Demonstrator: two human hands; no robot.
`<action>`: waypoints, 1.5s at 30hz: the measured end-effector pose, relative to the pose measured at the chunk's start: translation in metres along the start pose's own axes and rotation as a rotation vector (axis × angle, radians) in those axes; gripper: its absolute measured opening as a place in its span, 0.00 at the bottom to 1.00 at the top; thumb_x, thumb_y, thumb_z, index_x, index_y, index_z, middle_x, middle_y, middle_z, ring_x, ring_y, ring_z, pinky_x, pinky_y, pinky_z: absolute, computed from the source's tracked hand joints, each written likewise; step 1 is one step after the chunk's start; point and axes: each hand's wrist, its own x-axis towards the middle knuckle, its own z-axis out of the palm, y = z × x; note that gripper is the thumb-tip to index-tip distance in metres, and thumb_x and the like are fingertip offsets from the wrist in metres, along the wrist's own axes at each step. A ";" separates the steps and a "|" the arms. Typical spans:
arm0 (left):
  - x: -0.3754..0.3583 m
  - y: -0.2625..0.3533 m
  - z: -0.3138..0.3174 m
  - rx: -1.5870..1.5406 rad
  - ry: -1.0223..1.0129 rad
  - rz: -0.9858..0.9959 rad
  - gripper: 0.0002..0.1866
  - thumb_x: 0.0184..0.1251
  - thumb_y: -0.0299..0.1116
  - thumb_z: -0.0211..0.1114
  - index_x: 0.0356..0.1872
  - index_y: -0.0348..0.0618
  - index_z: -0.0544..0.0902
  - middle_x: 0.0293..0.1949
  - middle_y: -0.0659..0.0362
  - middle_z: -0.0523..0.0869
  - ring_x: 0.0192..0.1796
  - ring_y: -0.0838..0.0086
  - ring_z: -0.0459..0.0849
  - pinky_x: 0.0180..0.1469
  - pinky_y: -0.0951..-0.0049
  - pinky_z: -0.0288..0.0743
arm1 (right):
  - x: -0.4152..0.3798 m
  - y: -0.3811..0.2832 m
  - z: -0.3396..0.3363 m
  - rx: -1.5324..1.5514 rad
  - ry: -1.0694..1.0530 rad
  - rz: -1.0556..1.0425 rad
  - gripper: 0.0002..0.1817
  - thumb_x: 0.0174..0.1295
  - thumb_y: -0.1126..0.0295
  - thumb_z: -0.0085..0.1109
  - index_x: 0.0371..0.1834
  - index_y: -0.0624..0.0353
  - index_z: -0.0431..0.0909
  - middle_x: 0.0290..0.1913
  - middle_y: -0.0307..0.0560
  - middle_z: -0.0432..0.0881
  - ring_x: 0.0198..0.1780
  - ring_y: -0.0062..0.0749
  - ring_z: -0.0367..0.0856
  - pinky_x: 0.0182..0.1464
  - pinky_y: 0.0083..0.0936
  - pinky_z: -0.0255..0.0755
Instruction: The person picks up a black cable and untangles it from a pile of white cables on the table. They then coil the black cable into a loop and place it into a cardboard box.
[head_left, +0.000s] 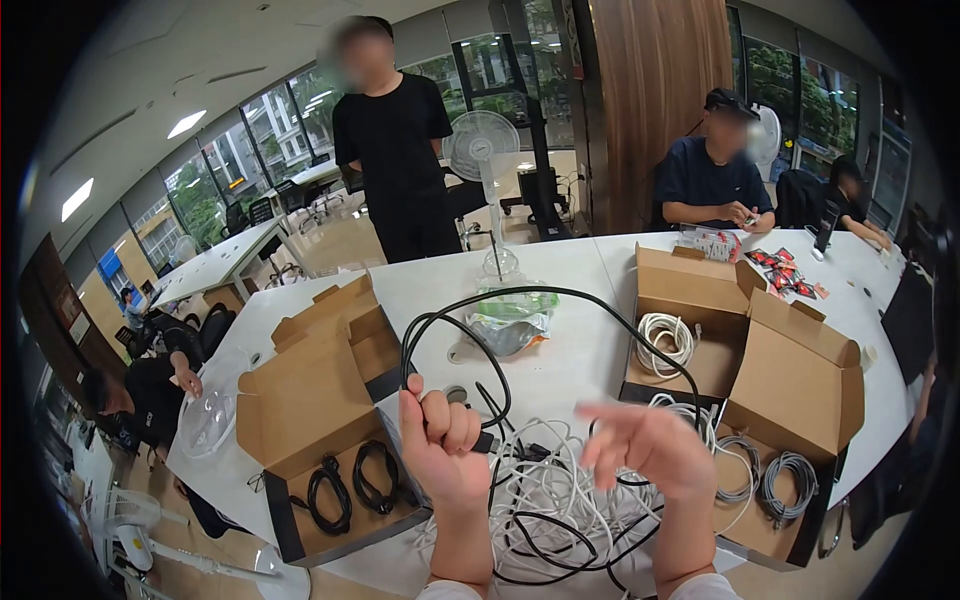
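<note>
My left hand [445, 445] is closed around a black cable [565, 291], whose loops rise above the fist and arc over to the right. My right hand [650, 448] is raised to the right of it, slightly blurred, fingers spread with nothing seen in them. The cable's far side comes down behind this hand, where its course is hidden. Below both hands lies a tangled heap of white cables [545, 480] with black cables running through it. A black plug shows beside my left fist.
Open cardboard boxes flank the heap: one with black cable coils [330, 495], one with grey coils [790, 487], one with a white coil [665, 345]. Behind are a plastic packet [515, 325] and a fan [484, 140]. People stand or sit around the table.
</note>
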 end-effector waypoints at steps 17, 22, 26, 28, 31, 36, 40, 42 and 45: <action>0.009 -0.016 -0.018 -0.067 0.001 -0.088 0.11 0.78 0.36 0.45 0.39 0.41 0.72 0.18 0.69 0.52 0.18 0.84 0.49 0.20 0.81 0.47 | 0.212 0.007 0.036 -0.477 0.510 -0.205 0.35 0.62 0.53 0.52 0.58 0.79 0.67 0.55 0.70 0.75 0.59 0.57 0.73 0.62 0.44 0.63; 0.014 -0.015 -0.025 -0.195 -0.089 -0.181 0.12 0.78 0.35 0.45 0.43 0.37 0.73 0.18 0.69 0.53 0.17 0.84 0.49 0.20 0.81 0.48 | 0.224 0.032 0.071 -0.349 0.164 -0.007 0.25 0.64 0.52 0.51 0.46 0.69 0.77 0.43 0.55 0.80 0.48 0.35 0.78 0.45 0.39 0.73; 0.017 -0.013 -0.023 -0.262 -0.140 -0.260 0.13 0.78 0.35 0.44 0.42 0.36 0.73 0.18 0.69 0.52 0.17 0.84 0.48 0.20 0.81 0.49 | 0.215 0.028 0.084 -0.370 0.107 0.180 0.25 0.66 0.54 0.49 0.51 0.68 0.73 0.41 0.50 0.80 0.44 0.32 0.79 0.45 0.31 0.71; 0.019 -0.009 -0.021 -0.260 -0.039 -0.242 0.13 0.77 0.35 0.44 0.39 0.36 0.73 0.18 0.69 0.52 0.17 0.84 0.48 0.21 0.81 0.48 | 0.230 0.042 0.082 -0.357 0.108 0.171 0.24 0.66 0.55 0.50 0.52 0.69 0.72 0.43 0.53 0.80 0.44 0.36 0.81 0.46 0.32 0.73; 0.024 -0.007 -0.038 -0.293 -0.105 -0.260 0.11 0.76 0.33 0.45 0.34 0.39 0.70 0.19 0.69 0.53 0.18 0.84 0.49 0.22 0.80 0.48 | 0.224 0.048 0.084 -0.494 0.080 0.120 0.24 0.66 0.57 0.50 0.51 0.70 0.72 0.45 0.56 0.81 0.44 0.40 0.82 0.49 0.35 0.74; 0.023 -0.004 -0.061 -0.216 0.041 -0.253 0.12 0.76 0.37 0.47 0.35 0.41 0.72 0.19 0.67 0.63 0.19 0.81 0.57 0.25 0.79 0.57 | 0.197 0.079 0.080 -0.850 0.019 -0.280 0.14 0.59 0.64 0.55 0.35 0.68 0.73 0.37 0.60 0.80 0.38 0.54 0.79 0.40 0.41 0.72; 0.002 -0.019 0.048 -0.189 0.671 -0.145 0.18 0.77 0.42 0.46 0.52 0.38 0.74 0.18 0.68 0.64 0.19 0.80 0.59 0.26 0.77 0.60 | 0.160 0.078 0.081 -1.098 0.178 -0.494 0.14 0.58 0.66 0.56 0.40 0.67 0.73 0.41 0.60 0.78 0.48 0.53 0.73 0.50 0.40 0.69; -0.003 -0.020 0.051 -0.203 0.708 -0.179 0.18 0.77 0.42 0.45 0.55 0.39 0.72 0.21 0.67 0.67 0.22 0.80 0.62 0.28 0.77 0.62 | 0.141 0.062 0.082 -1.169 0.127 -0.428 0.16 0.59 0.67 0.54 0.46 0.68 0.72 0.44 0.59 0.77 0.55 0.52 0.71 0.55 0.40 0.67; -0.003 -0.014 0.032 -0.205 0.561 -0.308 0.20 0.77 0.42 0.44 0.58 0.40 0.71 0.27 0.66 0.71 0.26 0.80 0.67 0.32 0.78 0.66 | 0.125 0.076 0.080 -1.224 0.245 -0.645 0.19 0.59 0.67 0.55 0.50 0.68 0.71 0.49 0.58 0.76 0.58 0.54 0.70 0.57 0.41 0.67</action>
